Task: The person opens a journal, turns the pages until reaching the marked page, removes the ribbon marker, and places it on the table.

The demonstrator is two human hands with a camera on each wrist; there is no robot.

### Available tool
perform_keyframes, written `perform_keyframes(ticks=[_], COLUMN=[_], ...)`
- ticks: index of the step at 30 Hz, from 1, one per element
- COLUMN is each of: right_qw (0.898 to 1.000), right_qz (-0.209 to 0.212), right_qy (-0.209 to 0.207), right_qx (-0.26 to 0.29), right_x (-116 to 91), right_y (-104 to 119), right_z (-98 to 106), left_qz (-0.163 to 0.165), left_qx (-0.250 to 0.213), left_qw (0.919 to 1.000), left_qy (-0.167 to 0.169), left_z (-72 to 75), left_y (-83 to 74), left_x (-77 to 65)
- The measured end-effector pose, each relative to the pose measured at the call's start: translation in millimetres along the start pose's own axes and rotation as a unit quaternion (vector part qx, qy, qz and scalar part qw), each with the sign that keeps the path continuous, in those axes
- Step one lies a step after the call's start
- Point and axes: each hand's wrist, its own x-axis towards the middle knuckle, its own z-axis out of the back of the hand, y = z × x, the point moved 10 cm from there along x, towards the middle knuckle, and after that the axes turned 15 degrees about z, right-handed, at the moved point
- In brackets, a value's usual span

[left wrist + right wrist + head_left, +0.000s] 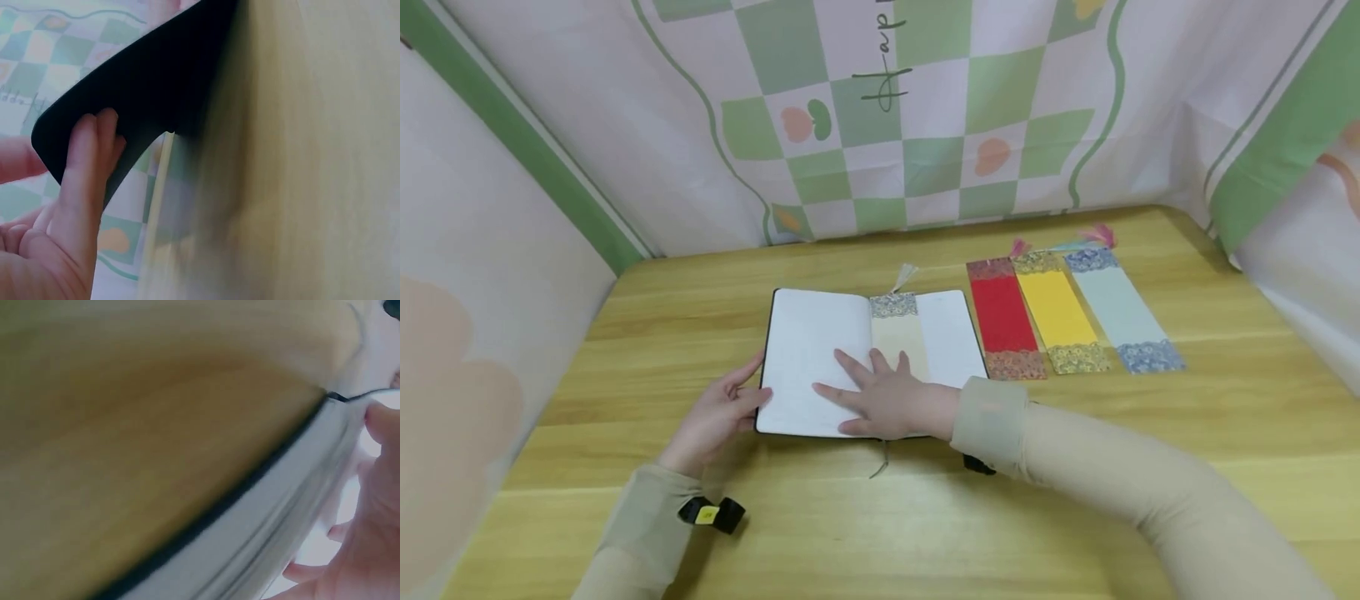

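An open notebook (pixel 816 333) with blank white pages and a black cover lies on the table, its left side lifted off the wood in the left wrist view. My left hand (pixel 718 417) pinches the left edge, thumb on the page and fingers under the black cover (pixel 150 81). Across the gutter, my right hand (pixel 891 400) is spread with straight fingers, pressing on the pages and on the lower part of a cream bookmark (pixel 898 333). That bookmark has a patterned top band and a pale tassel; its lower end is hidden by the hand.
Right of the notebook lie a red bookmark (pixel 1003 312), a yellow bookmark (pixel 1060 308) and a light blue bookmark (pixel 1116 304), with tassels at the far end. A ribbon (pixel 883 460) hangs from the notebook's near edge. A checkered curtain (pixel 925 108) stands behind the wooden table (pixel 865 533).
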Motion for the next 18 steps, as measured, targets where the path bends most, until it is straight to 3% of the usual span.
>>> perform_keyframes(ticks=[3,7,11,13,15,18], right_qw=[1.0,1.0,0.992,0.982,0.965,0.93], right_qz=[-0.002,0.015,0.038,0.031,0.012,-0.042], right_qy=[0.0,-0.006,-0.069,-0.134,-0.203,-0.269], right_qx=[-0.013,0.021,0.094,0.129,0.165,0.247], right_x=[2.3,0.5,-10.0,-19.3,-30.7,-46.3], right_y=[-1.5,-3.5,-10.5,-21.6,-36.8,-65.9], right_z=[-1.7,3.8,29.3,47.5,64.3,73.8], left_qz=[-0.001,0.0,0.006,0.008,0.011,0.013], left_qx=[0.016,0.014,0.007,0.009,0.013,0.015], left_qw=[0.9998,0.9999,1.0,0.9999,0.9998,0.9996], left_qy=[-0.007,-0.005,-0.004,-0.007,-0.013,-0.019], left_z=[0.6,-0.7,-3.1,-3.3,-2.0,1.4], left_y=[0.0,1.2,0.4,-1.2,-1.8,-0.2], left_x=[1.0,1.3,2.3,2.5,2.2,1.4])
